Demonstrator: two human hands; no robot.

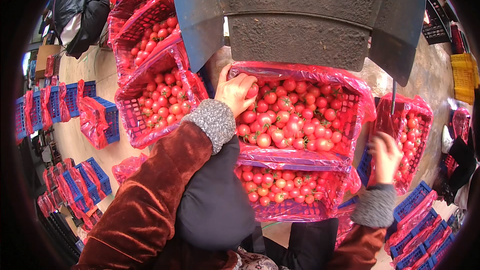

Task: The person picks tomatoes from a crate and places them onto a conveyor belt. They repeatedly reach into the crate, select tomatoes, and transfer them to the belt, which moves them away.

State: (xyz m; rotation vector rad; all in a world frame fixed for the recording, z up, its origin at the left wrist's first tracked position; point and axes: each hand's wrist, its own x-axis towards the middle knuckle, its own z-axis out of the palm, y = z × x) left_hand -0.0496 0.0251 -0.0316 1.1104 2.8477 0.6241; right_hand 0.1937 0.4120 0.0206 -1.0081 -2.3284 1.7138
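Note:
My left hand [237, 90] is at the back left corner of a crate lined with pink plastic film [300, 153], fingers curled round a red tomato [252, 90]. Many more red tomatoes [285, 116], some with green stems, fill that crate. Blurred by motion, my right hand [386, 155] is over the near left side of a smaller-looking lined crate [418, 172] of tomatoes on the right. Its fingers are partly bent, and whether anything is in them is unclear. Closer to my body stands another lined crate [288, 212] with tomatoes.
A dark, dirt-crusted chute with blue side plates [296, 37] overhangs the middle crate's far edge. More lined tomato crates [161, 99] stand at left. Blue crates with pink film [88, 183] are stacked at both sides. A person in dark clothing [84, 7] is at the upper left.

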